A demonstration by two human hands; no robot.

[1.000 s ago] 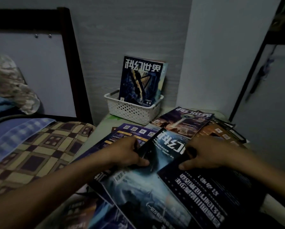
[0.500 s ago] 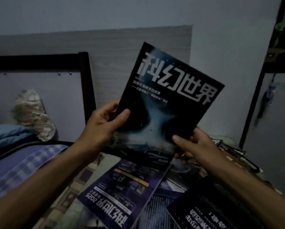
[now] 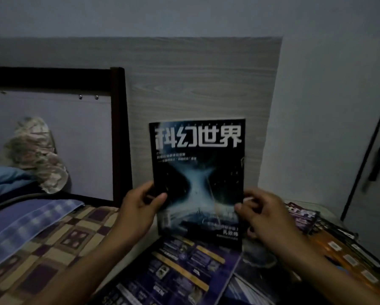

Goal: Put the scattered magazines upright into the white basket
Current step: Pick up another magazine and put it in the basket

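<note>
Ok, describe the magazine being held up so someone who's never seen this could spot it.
Find the grey wood-grain panel beside the bed frame. In front of it the left hand and right hand hold a black magazine. It alone stands upright, with a pale funnel of light on its cover; the others lie flat below.

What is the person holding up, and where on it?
A dark magazine, upright: left hand pinches its lower left edge, right hand its lower right edge.

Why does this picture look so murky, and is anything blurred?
Head view: the room is dim and bluish; the held magazine has readable white title lettering, the right hand is smeared by motion, and the wall panel's edges bow from the wide lens.
</note>
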